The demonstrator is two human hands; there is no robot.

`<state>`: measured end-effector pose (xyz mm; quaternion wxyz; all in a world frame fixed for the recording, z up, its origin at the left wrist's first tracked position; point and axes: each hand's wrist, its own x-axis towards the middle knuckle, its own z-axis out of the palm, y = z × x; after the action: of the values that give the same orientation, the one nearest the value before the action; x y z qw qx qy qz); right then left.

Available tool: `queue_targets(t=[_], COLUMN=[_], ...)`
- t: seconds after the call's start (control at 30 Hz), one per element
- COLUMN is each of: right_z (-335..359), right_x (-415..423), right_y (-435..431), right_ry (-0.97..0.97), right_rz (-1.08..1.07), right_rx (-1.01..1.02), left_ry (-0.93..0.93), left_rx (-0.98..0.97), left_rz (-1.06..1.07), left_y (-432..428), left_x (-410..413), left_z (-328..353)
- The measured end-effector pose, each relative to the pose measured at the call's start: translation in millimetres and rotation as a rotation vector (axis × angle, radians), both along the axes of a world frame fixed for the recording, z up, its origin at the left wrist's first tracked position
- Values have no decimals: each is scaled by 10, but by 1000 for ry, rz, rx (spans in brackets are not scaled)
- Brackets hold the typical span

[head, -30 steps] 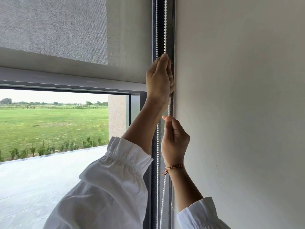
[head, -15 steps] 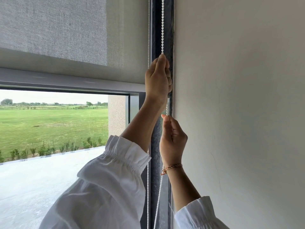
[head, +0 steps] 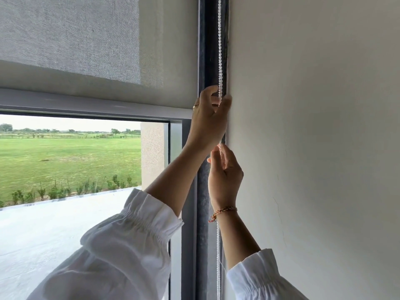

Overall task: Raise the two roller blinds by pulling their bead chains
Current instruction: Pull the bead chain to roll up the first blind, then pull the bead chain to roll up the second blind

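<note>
A grey fabric roller blind (head: pixel 91 46) hangs partly raised, its bottom rail (head: pixel 86 100) above the open lower window. Its white bead chain (head: pixel 220 50) runs down the dark frame beside the wall. My left hand (head: pixel 207 122) is up at the chain, level with the rail. Its thumb and fingers are apart and the chain passes between them. Just below it, my right hand (head: pixel 225 174) pinches the chain between thumb and fingertips. The chain carries on down behind my right wrist. Only one blind is in view.
A plain white wall (head: pixel 313 137) fills the right side, close to both hands. The dark window frame (head: pixel 202 234) runs vertically behind my arms. Through the glass are a pale terrace (head: pixel 43 230) and a green field (head: pixel 65 156).
My left hand was a closed fist on the chain; its thumb and fingers are spread now. My right hand stays pinched on the chain just under it.
</note>
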<state>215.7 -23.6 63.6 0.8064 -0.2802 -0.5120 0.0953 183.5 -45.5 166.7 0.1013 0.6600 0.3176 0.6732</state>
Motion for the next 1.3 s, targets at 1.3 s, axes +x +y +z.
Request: queue_targets(t=[1.3], right_z=[-1484], right_x=[-9475], right_y=[-7999], right_ry=[-1135], right_rz=[1405], right_rx=[-49], left_ry=[-80], left_rx=[-510], left_rz=[1659], left_y=[-9001], left_x=[-9133], left_z=[-2270])
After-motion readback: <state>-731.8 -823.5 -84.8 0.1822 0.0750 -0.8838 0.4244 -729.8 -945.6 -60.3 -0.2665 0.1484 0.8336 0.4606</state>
